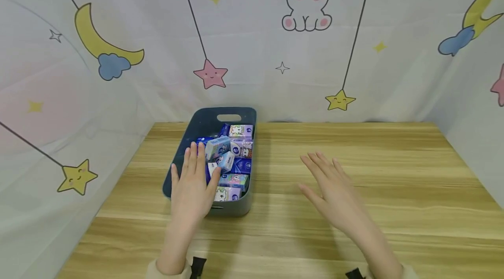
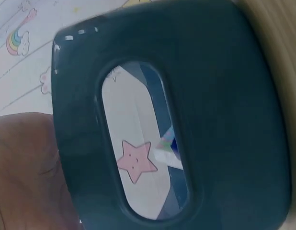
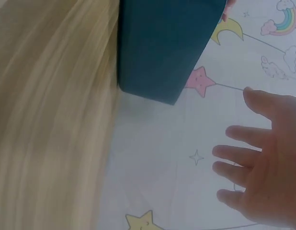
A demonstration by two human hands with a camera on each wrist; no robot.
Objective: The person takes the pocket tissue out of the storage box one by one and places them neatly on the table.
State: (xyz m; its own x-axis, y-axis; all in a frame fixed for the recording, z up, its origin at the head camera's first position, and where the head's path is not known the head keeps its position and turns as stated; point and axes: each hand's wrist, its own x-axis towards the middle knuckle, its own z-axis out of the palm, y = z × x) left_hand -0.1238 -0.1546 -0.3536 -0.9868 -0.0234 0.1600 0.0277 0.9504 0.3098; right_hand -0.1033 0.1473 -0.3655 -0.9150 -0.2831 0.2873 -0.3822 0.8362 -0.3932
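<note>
Left hand is over the near-left part of the dark teal basket, palm down; grip spread, fingers straight, thumb out to the side. Can't tell from the head view if it touches the rim or contents. Right hand is in the air right of the basket, over the bench, well apart from it; grip spread too, fingers extended, nothing held; right wrist view agrees. Basket sits left of center on the bench, long side running away from the person, slot handle in the far end. Packets are all inside it, loosely piled: light blue packet tilted on top, small blue-and-white packet just nearer, deep blue packet by the right wall, lilac packet at the far end. Left wrist view: handle slot up close, part of a packet visible through it. Behind the bench, white cloth printed with a bunny, moons, stars. Pale sleeves at both wrists.
</note>
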